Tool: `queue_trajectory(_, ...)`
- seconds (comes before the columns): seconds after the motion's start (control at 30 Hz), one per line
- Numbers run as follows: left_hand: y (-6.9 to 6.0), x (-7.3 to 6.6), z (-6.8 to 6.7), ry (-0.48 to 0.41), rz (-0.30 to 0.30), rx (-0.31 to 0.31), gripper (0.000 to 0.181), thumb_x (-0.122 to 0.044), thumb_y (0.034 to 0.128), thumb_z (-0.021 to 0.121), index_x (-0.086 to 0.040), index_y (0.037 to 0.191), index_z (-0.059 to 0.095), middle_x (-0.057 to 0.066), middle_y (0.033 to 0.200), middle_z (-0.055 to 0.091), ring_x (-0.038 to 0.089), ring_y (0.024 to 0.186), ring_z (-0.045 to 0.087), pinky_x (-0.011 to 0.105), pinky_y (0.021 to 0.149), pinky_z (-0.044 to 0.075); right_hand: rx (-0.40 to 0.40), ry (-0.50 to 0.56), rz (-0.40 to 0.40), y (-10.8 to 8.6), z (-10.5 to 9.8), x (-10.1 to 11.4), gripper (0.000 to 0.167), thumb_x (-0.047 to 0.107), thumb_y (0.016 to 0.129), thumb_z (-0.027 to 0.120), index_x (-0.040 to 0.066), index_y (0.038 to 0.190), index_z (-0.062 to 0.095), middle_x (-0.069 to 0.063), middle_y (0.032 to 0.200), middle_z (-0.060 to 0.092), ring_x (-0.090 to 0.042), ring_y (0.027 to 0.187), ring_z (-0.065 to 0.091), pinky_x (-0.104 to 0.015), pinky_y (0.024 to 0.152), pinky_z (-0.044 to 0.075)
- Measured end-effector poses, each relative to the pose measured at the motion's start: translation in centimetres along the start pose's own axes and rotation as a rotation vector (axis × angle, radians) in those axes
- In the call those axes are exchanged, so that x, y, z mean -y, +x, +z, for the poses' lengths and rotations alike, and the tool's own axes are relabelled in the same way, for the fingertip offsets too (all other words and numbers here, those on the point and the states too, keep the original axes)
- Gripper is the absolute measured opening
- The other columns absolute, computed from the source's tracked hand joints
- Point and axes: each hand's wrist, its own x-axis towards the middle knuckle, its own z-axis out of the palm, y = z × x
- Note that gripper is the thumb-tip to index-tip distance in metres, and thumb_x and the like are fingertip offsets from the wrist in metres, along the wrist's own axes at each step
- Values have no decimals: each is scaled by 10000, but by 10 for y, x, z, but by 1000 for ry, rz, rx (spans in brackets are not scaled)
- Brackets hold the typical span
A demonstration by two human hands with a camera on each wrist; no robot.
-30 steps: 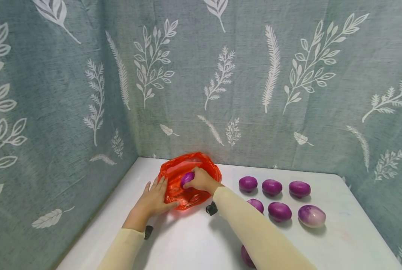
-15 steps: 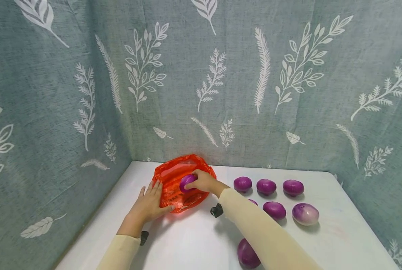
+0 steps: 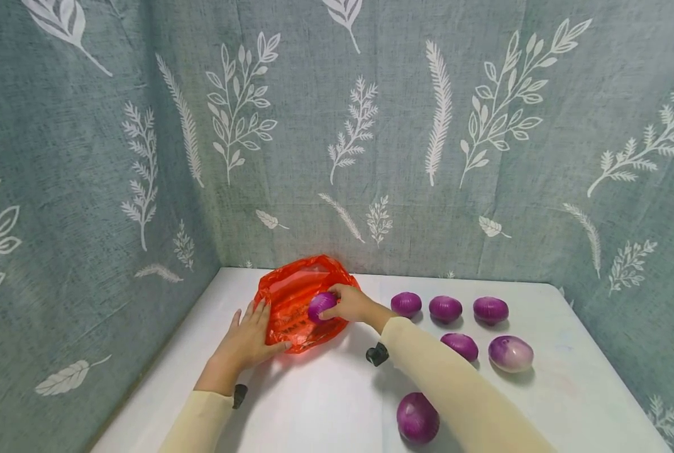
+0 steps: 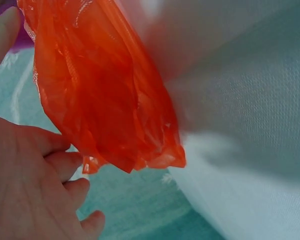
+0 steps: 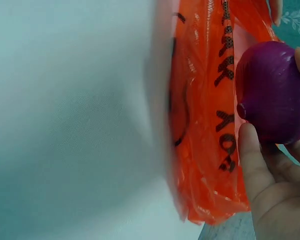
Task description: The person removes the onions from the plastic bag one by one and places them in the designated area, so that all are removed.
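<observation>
In the head view, a red plastic bag [image 3: 292, 308] with black print lies with its mouth open near the table's back edge. My right hand [image 3: 354, 305] grips a purple onion [image 3: 321, 307] at the bag's mouth. Thumb and fingers wrap the onion [image 5: 275, 92] in the right wrist view, with the bag [image 5: 205, 105] right beside it. Along the bag's left rim lies my left hand [image 3: 246, 340], fingers spread and fairly straight. The left wrist view shows that hand [image 4: 35, 175] with its fingertips touching the bag [image 4: 105, 95].
Right of the bag, several purple onions [image 3: 445, 309] sit in rows on the white table [image 3: 325, 402]. A paler onion [image 3: 510, 353] stands at the right, and another onion [image 3: 417, 418] lies at the front beside my right sleeve [image 3: 456, 377]. A patterned curtain [image 3: 314, 138] hangs behind.
My right hand and the onion have shifted slightly to the right across the bag's mouth. The front onion shows more fully beside the sleeve. My left hand has stayed at the bag's rim.
</observation>
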Motion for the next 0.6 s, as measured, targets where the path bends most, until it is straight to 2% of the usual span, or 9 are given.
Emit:
queue_trajectory(0.27, 2, -2, 0, 0, 54, -49, 1121, -742, 811, 546, 84, 1499, 231, 262, 1554, 219, 450, 1430, 137, 624, 1122, 81, -11, -4, -37, -16, -12, -9, 743, 377, 745, 838, 42, 1327, 520, -80, 1204, 620, -219, 1068, 599, -359, 907, 511)
queue_trajectory(0.6, 6, -3, 6, -5, 48, -90, 1085, -701, 835, 565, 82, 1503, 220, 249, 1564, 200, 440, 1438, 110, 624, 1120, 69, -21, 24, -74, -39, -26, -13, 738, 398, 754, 832, 81, 1342, 518, -66, 1249, 600, -217, 1099, 587, -356, 906, 509)
